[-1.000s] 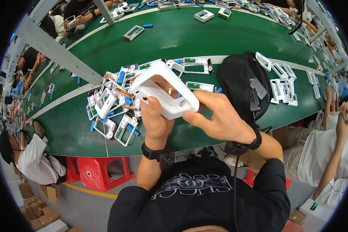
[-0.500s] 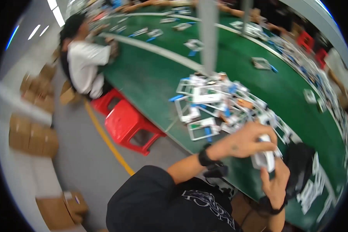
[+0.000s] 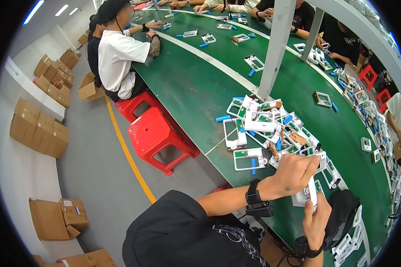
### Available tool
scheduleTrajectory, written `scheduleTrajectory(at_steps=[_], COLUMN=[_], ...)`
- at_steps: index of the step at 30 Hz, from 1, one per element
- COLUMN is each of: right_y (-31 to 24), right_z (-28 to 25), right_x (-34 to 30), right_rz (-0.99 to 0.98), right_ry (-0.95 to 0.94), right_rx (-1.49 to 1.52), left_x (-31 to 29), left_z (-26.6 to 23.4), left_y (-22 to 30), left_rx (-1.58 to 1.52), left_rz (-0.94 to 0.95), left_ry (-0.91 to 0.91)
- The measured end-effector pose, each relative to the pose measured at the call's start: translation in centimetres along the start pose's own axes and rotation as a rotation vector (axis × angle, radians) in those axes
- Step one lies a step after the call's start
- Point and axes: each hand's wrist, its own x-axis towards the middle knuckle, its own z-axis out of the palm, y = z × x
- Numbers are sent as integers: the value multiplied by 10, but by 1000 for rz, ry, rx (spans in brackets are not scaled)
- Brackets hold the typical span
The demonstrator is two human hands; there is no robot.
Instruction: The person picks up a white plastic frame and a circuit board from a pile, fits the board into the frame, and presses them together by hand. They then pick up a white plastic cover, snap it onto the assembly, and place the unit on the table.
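Both of my hands are together over the near table edge, around a white plastic casing that is turned edge-on. My left hand reaches across from the left with fingers curled down onto its upper end. From below, my right hand grips the lower end, its thumb along the near side. The fingers partly cover the casing, so its inside is hidden. Just beyond my hands lies a heap of white frames with green circuit boards, blue cylindrical cells and copper-coloured pieces.
A black bag sits right of my hands, with white frames beside it. A grey post rises from the green table behind the heap. Red stools stand left. Co-workers sit around the table; cardboard boxes line the wall.
The view has shifted, so the table scene sits further right and looks sharper. Both hands keep hold of the casing, which now shows more of its narrow edge.
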Motion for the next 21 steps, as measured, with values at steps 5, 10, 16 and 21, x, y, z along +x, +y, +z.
scheduleTrajectory(at_steps=[5, 10, 16, 21], right_y=[11, 76, 307, 454], right_z=[-8, -40, -88, -87], right_x=[18, 45, 100, 124], right_rz=[26, 366, 632, 720], right_ry=[-68, 11, 199, 165], right_rx=[4, 310, 303, 614], left_x=[11, 8, 1, 20], left_z=[-16, -20, -12, 29], left_y=[-4, -21, -35, -43], left_rx=[-10, 6, -192, -352], left_rz=[-151, -58, -194, -129], left_ry=[-168, -8, 35, -198])
